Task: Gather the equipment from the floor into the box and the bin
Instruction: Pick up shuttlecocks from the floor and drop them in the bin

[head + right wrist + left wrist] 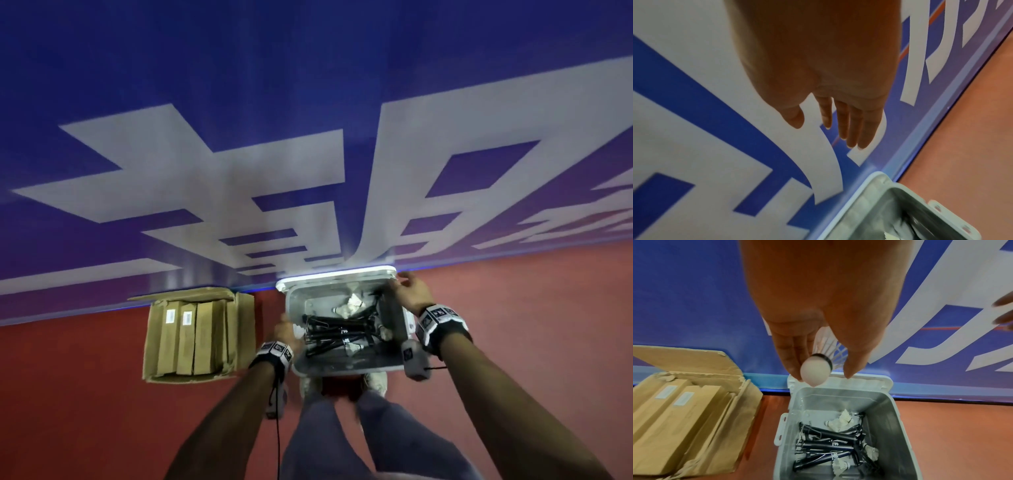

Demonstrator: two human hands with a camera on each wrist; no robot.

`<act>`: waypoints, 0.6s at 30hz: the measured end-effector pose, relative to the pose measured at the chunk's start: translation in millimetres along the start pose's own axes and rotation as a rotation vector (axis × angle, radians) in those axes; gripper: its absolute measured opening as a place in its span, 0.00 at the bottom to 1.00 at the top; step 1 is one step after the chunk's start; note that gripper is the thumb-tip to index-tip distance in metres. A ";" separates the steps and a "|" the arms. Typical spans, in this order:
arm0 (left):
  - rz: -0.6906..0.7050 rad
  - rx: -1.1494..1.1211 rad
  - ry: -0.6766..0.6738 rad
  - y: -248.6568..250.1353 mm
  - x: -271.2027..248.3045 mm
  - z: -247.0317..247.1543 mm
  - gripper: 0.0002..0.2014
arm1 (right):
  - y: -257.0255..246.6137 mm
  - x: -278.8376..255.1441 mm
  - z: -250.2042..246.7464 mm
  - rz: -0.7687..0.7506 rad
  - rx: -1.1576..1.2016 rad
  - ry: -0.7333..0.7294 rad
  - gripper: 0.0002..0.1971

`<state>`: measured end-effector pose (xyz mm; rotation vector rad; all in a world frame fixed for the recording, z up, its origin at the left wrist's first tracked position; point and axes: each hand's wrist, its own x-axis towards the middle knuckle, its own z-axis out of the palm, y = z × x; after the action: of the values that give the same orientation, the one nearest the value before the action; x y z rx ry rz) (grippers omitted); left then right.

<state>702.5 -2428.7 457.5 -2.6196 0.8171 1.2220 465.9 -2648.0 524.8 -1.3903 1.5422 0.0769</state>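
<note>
Two containers stand on the red floor (513,325) against a blue wall banner (308,102) with white lettering: a cardboard box (729,360) on the left and a grey plastic bin (900,443) just beside it on the right. The box holds at least four long tan cartons (674,426) packed side by side, two with white labels. In the bin lie several black racket handles (828,446), crossed over one another so the exact count cannot be told, and about four white shuttlecocks (840,420) among them. The left hand (818,305) pinches one more shuttlecock (819,365) between fingertips and thumb, cork end down, above the bin's far-left corner; it has a pale rounded cork, a black band and white feathers. The right hand (828,81) hangs above the bin's far-right corner, fingers straight and spread, holding nothing.
</note>
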 end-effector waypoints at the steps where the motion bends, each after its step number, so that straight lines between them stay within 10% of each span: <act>1: 0.029 -0.011 -0.008 8.3 5.0 -1.1 0.36 | 2.6 -1.2 -4.3 -0.003 0.041 0.021 0.21; 6: 0.095 -0.079 0.066 35.6 27.6 -2.9 0.61 | 19.0 -35.0 -11.9 -0.022 0.150 0.178 0.23; 12: 0.319 -0.033 0.091 49.4 -14.2 -67.4 0.32 | -5.3 -92.1 11.0 -0.013 0.243 0.148 0.14; 18: 0.538 -0.251 0.195 24.4 -93.7 -163.6 0.16 | -88.2 -152.7 39.3 -0.319 0.042 -0.002 0.19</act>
<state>750.0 -2465.9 637.8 -2.8514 1.5792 1.2577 530.5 -2545.0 658.5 -1.5839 1.2957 -0.1480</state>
